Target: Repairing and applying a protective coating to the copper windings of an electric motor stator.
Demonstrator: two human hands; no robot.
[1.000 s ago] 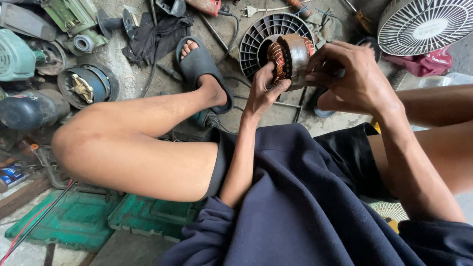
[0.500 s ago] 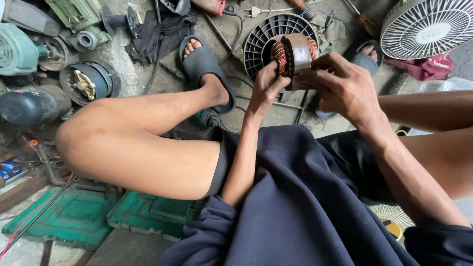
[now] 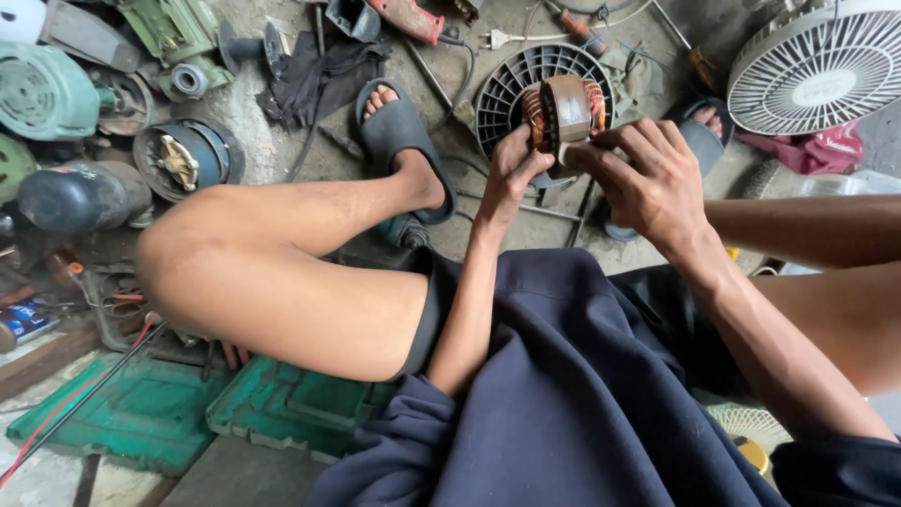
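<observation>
An open green tool case [image 3: 282,413] lies at seven o'clock, its contents unclear. Both hands, left hand [image 3: 511,169] and right hand [image 3: 648,178], clamp a copper-wound motor stator [image 3: 566,111] at twelve o'clock.

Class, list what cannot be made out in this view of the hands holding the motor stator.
- Stator: near face hidden by right hand.
- Left hand: fingertips hidden behind the stator.
- Dark fan grille: centre covered by the stator.
- White fan guard: cut by the frame edge.

Motor stator [image 3: 566,113], brown metal ring, copper windings, held upright off the floor
</observation>
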